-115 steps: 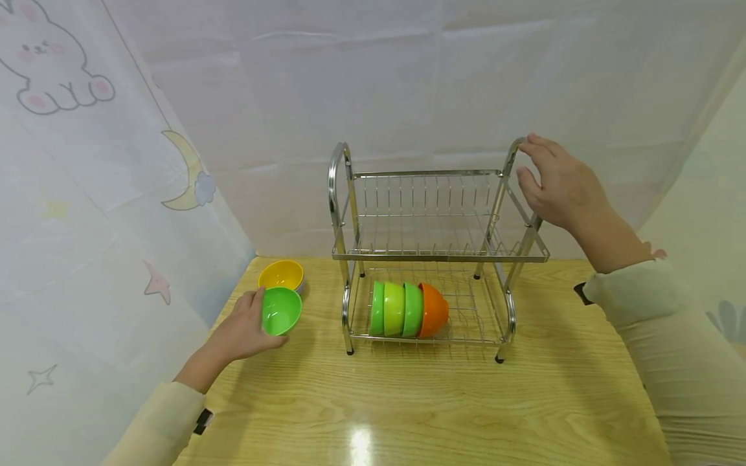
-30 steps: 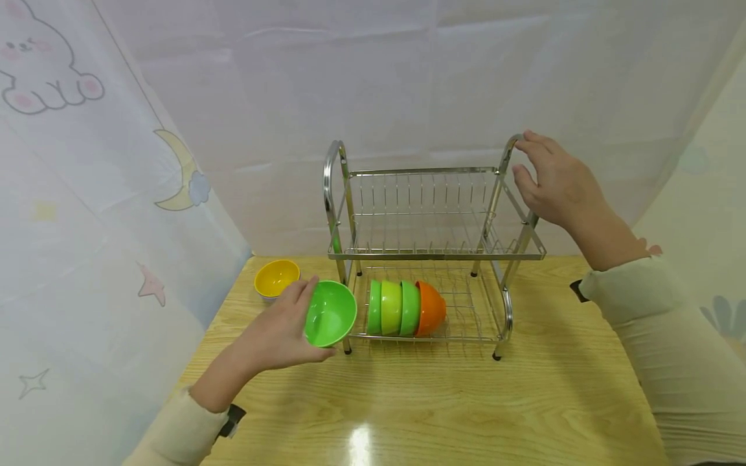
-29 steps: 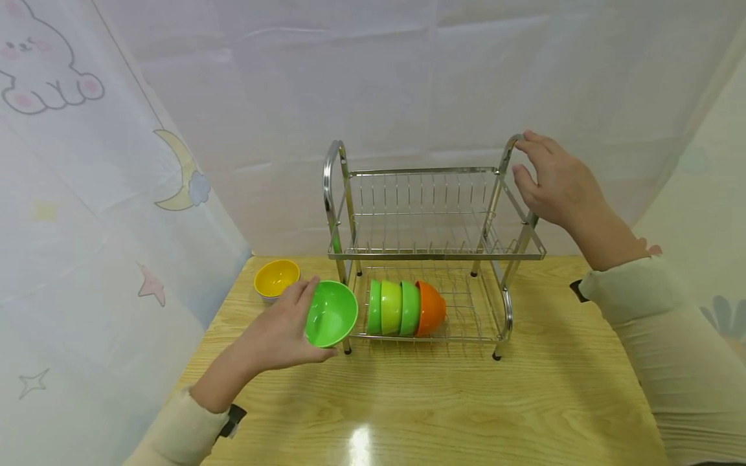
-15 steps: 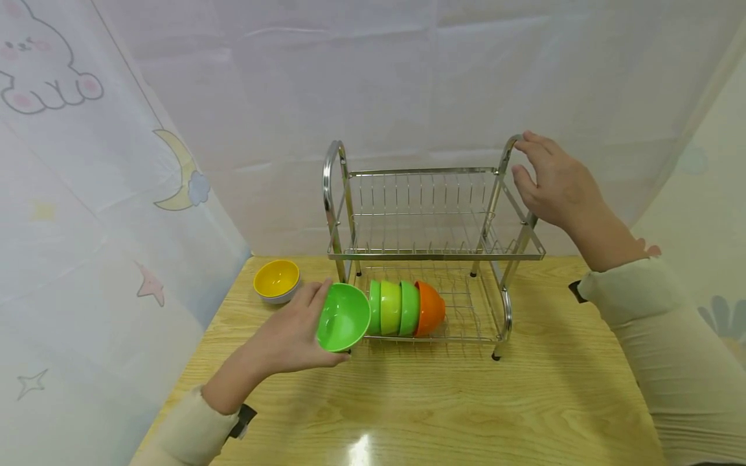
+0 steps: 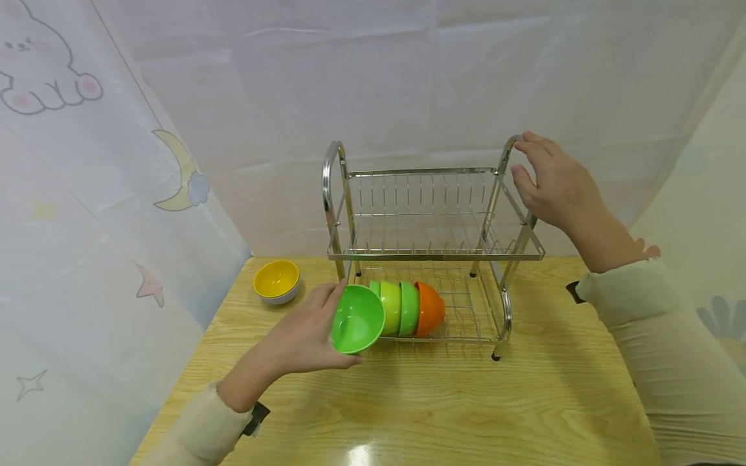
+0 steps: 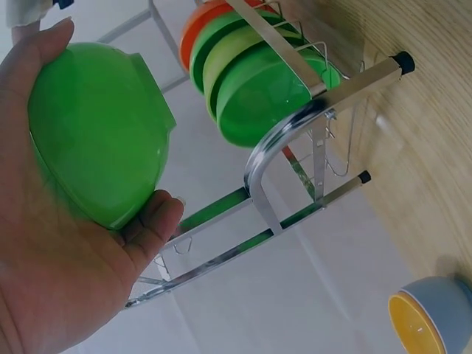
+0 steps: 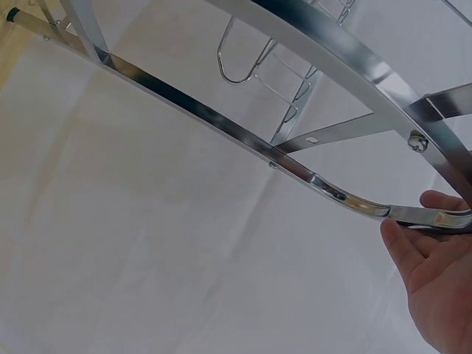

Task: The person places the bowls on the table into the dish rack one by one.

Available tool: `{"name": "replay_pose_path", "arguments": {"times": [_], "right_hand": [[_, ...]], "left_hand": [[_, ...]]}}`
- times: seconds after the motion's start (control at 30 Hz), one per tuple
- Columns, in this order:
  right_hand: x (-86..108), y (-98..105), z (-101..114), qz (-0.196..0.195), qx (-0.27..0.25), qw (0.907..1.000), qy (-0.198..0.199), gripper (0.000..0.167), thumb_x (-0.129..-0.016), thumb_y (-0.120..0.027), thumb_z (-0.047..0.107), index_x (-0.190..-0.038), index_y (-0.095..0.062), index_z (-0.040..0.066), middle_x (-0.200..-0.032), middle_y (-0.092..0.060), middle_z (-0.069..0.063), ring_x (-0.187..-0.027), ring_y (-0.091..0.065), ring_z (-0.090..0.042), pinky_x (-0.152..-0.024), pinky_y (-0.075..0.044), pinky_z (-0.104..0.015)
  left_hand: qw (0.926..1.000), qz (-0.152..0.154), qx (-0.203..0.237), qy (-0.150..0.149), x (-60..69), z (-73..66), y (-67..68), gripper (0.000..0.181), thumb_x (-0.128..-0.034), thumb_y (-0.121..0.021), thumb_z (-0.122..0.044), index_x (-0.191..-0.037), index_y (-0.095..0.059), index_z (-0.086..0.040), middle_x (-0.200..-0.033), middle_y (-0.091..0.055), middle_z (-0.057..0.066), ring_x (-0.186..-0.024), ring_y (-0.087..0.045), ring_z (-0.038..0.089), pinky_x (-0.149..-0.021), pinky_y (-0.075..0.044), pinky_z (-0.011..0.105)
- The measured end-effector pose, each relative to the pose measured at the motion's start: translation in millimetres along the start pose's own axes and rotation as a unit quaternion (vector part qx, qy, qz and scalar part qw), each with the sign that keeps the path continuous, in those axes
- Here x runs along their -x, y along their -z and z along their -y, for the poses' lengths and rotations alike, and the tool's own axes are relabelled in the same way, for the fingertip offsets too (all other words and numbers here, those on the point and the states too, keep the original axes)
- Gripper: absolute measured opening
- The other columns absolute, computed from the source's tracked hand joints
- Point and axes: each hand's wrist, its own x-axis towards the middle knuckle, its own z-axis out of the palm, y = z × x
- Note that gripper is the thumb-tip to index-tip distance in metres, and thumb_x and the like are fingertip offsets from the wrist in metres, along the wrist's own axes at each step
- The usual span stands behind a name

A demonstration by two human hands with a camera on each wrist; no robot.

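Observation:
In the head view my left hand [image 5: 309, 333] holds a green bowl [image 5: 358, 318], thumb on the near rim and fingers on the far side. Its opening is tilted toward the head camera. The bowl is in front of the left end of a row of bowls standing on edge on the lower tier of a metal dish rack [image 5: 434, 257]. That row has a yellow-green bowl [image 5: 391, 307], green ones and an orange bowl [image 5: 430, 309] at its right end. My right hand [image 5: 562, 188] grips the top bend of the rack's right side frame, as the right wrist view shows.
A yellow bowl [image 5: 276, 279] nested in a grey-blue bowl [image 5: 282, 298] stands left of the rack on the wooden table [image 5: 443, 408]. The rack's upper tier has upright wire dividers. A light curtain [image 5: 408, 77] hangs behind.
My left hand has carried the green bowl rightward from beside the yellow bowl to the front of the rack's left end. My right hand stays on the frame.

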Motion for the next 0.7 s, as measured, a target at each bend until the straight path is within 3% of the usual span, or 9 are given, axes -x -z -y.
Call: {"name": "replay_pose_path", "arguments": {"times": [0.3,0.7], "right_hand": [[-0.3,-1.1,0.5,0.002,-0.005,1.0,-0.001,0.055,-0.11,-0.033,0.03,-0.157,-0.031,0.002,-0.167,-0.022,-0.016,-0.138,-0.038,-0.051,-0.103,-0.035,-0.07],[0.5,-0.7,-2.1,0.005,-0.019,0.9998,0.005,0.056,-0.11,-0.033,0.031,-0.158,-0.029,0.001,-0.167,-0.021,-0.017,-0.145,-0.031,-0.047,-0.107,-0.031,-0.07]], "left_hand": [[0.9999,0.006,0.003,-0.012,-6.9,-6.7,-3.5,0.134,-0.0654,-0.081,-0.07,-0.163,-0.014,-0.008,-0.15,-0.041,0.014,-0.126,-0.05,0.024,-0.098,-0.053,0.039],[0.9997,0.008,0.015,-0.018,-16.6,-14.6,-9.9,0.132,-0.0653,-0.08,-0.072,-0.164,-0.013,-0.014,-0.153,-0.037,0.011,-0.13,-0.05,0.024,-0.098,-0.053,0.039]]}}
